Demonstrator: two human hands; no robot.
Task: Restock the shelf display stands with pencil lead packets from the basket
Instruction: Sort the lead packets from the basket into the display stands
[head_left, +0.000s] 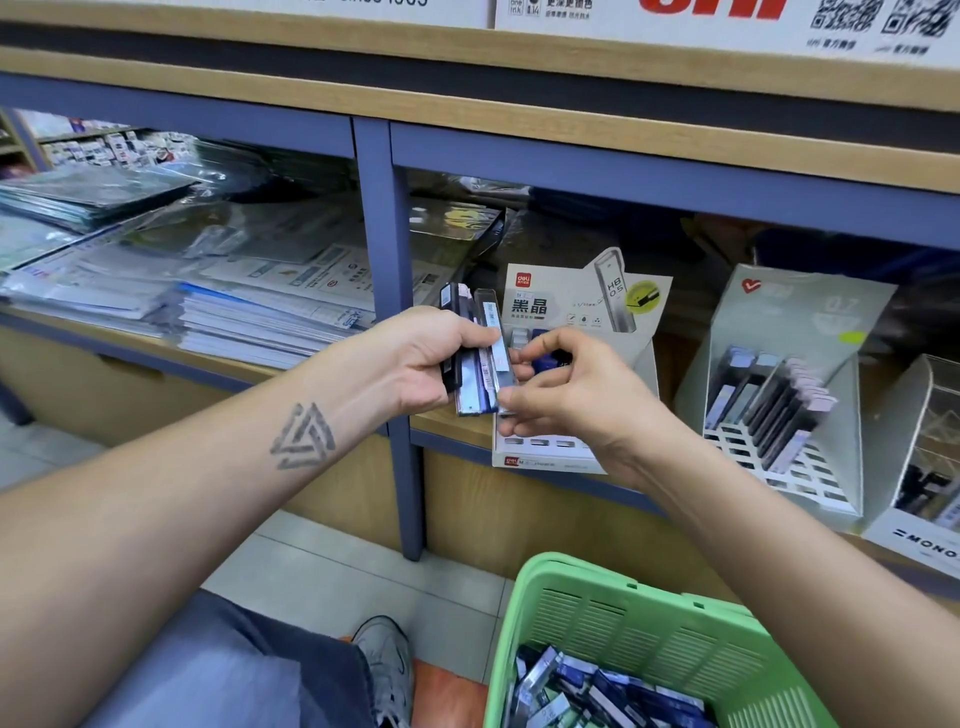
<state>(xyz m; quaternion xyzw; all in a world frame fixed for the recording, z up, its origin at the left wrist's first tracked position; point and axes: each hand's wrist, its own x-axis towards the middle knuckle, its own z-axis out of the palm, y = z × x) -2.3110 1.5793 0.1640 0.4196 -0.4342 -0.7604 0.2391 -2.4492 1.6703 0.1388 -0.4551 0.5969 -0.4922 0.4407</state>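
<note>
My left hand (415, 358) grips a fanned bundle of slim pencil lead packets (475, 358), held upright in front of the shelf. My right hand (566, 389) pinches the rightmost packet of that bundle between thumb and fingers. Right behind my hands stands a beige cardboard display stand (576, 301) marked HB 0.5; its slots are mostly hidden by my right hand. A second grey display stand (779, 395), to the right, holds several packets in its upper rows. A green plastic basket (649, 623) at the bottom right holds many more packets (597, 691).
A third display box (924, 467) marked MONO stands at the far right. The left shelf bay holds stacks of paper packs and plastic-wrapped sheets (234, 301). A blue upright post (389, 312) divides the bays. My knee and a shoe (384, 660) are on the tiled floor.
</note>
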